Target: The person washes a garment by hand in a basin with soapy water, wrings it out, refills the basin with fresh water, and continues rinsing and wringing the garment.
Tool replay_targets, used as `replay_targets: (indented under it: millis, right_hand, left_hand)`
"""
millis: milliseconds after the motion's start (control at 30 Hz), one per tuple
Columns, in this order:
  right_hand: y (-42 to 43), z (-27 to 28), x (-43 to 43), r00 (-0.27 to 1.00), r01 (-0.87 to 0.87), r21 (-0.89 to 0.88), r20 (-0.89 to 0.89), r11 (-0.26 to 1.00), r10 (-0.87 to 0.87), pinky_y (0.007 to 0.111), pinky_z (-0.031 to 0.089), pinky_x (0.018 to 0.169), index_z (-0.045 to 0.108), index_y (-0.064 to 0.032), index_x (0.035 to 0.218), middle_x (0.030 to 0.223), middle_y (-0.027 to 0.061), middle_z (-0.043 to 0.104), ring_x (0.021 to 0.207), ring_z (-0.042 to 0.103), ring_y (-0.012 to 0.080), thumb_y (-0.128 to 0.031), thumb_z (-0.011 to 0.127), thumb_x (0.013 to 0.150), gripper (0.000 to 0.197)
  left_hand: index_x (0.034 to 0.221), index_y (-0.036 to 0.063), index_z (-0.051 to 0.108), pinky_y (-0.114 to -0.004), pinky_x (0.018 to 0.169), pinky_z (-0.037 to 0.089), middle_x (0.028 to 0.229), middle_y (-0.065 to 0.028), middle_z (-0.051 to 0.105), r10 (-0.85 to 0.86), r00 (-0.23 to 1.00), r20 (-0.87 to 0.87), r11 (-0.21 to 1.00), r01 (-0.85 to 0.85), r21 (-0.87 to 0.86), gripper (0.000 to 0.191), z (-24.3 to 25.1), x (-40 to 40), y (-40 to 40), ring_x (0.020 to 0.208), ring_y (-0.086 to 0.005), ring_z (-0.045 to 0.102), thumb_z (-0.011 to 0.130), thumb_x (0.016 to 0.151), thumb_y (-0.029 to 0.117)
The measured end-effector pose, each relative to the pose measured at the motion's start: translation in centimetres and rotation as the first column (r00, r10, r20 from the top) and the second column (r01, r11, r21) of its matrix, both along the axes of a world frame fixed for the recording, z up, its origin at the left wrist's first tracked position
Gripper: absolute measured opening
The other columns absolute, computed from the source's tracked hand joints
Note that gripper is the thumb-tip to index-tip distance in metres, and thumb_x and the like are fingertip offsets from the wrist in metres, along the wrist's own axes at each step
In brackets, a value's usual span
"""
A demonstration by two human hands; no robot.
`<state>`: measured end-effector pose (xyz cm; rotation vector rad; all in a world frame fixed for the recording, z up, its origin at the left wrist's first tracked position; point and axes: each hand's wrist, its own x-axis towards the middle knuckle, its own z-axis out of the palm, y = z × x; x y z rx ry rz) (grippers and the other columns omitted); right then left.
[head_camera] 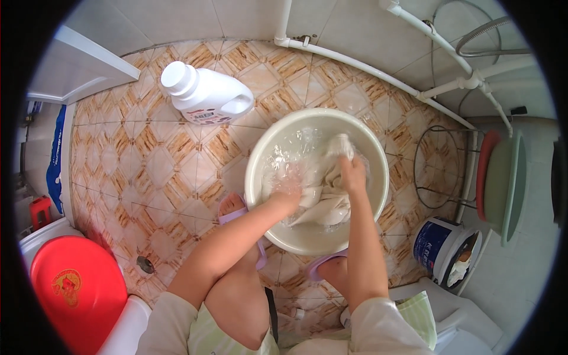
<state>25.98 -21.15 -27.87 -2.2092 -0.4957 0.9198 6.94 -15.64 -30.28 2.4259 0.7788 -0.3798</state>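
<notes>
A cream plastic basin [317, 247] stands on the tiled floor before me, holding water and a wet off-white cloth [326, 208]. My right hand [354, 173] grips a bunched part of the cloth and raises it at the basin's right side. At the left side my left hand [288, 184] is in the splashing water beside the cloth; its fingers are blurred, so their hold cannot be told. A white detergent bottle [206, 93] with a cap and a handle rests on the floor, up and left of the basin.
White pipes [355, 63] run along the wall. At the right are a wire rack [417, 168], a green basin [514, 191], a red basin [483, 175] and a bucket with waste [437, 248]. At the left are a red lid [80, 284], a floor drain [145, 264] and a door [97, 66].
</notes>
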Motion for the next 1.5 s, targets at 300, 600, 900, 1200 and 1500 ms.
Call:
replay_targets:
  millis: [300, 600, 900, 1200, 1500]
  right_hand:
    - [-2.2, -0.3, -13.4, 0.865, -0.005, -0.28, 0.48, 0.96, 0.145, 0.043, 0.035, 0.091, 0.06, 0.0033, 0.095, 0.126, 0.0202, 0.039, 0.117, 0.036, 0.0359, -0.027, 0.064, 0.069, 0.04]
    - [0.6, -5.7, -2.7, 0.896, -0.158, -0.414, 0.321, 0.897, 0.306, 0.044, 0.042, 0.076, 0.064, -0.0026, 0.084, 0.091, 0.0186, 0.062, 0.081, 0.059, 0.032, -0.045, 0.042, 0.08, 0.048]
    - [-0.8, 9.8, -6.4, 0.9, -0.373, 0.036, 0.255, 0.927, 0.353, 0.04, 0.031, 0.097, 0.037, -0.0016, 0.123, 0.126, 0.0181, 0.041, 0.115, 0.041, 0.034, -0.018, 0.071, 0.063, 0.071]
    - [-1.2, 22.5, -10.3, 0.977, -0.124, 0.583, 0.214, 0.803, -0.005, 0.039, 0.036, 0.093, 0.036, -0.0006, 0.124, 0.126, 0.016, 0.041, 0.111, 0.044, 0.0246, -0.024, 0.073, 0.064, 0.074]
    - [-4.3, 22.0, -7.8, 0.952, 0.242, 0.817, -0.095, 0.523, -0.291, 0.039, 0.039, 0.091, 0.035, -0.001, 0.124, 0.121, 0.0146, 0.043, 0.106, 0.047, 0.0239, -0.02, 0.062, 0.071, 0.063]
  left_hand:
    - [0.107, 0.0077, 0.059, -0.037, 0.085, 0.042, 0.108, -0.0162, 0.057, -0.27, 0.927, -0.259, 0.921, 0.171, -0.35, 0.037, -0.8, 0.1, 1.4, 0.102, -0.0289, 0.053, 0.051, 0.078, 0.031]
    - [0.097, -0.0067, 0.053, -0.042, 0.089, 0.04, 0.114, -0.0186, 0.051, -0.019, 0.997, 0.077, 1.0, 0.021, -0.021, 0.041, 2.0, 0.7, 1.6, 0.102, -0.0322, 0.052, 0.064, 0.065, 0.016]
    - [0.095, 0.0039, 0.053, -0.041, 0.069, 0.048, 0.091, -0.0146, 0.055, -0.027, 0.862, 0.506, 0.987, 0.105, -0.125, 0.029, 14.5, -0.4, 8.4, 0.083, -0.0326, 0.058, 0.06, 0.067, 0.005]
    - [0.118, 0.0076, 0.037, -0.032, 0.058, 0.053, 0.089, -0.0091, 0.055, -0.039, 0.233, 0.972, 0.903, 0.425, -0.065, 0.047, 24.6, 1.3, 6.0, 0.084, -0.0224, 0.059, 0.056, 0.075, 0.004]
    - [0.139, 0.0146, 0.011, -0.062, 0.099, 0.009, 0.142, -0.0205, 0.01, 0.061, 0.728, 0.683, 0.929, 0.209, -0.306, 0.11, 15.7, 0.3, 1.6, 0.132, -0.0385, 0.007, 0.077, 0.054, 0.039]
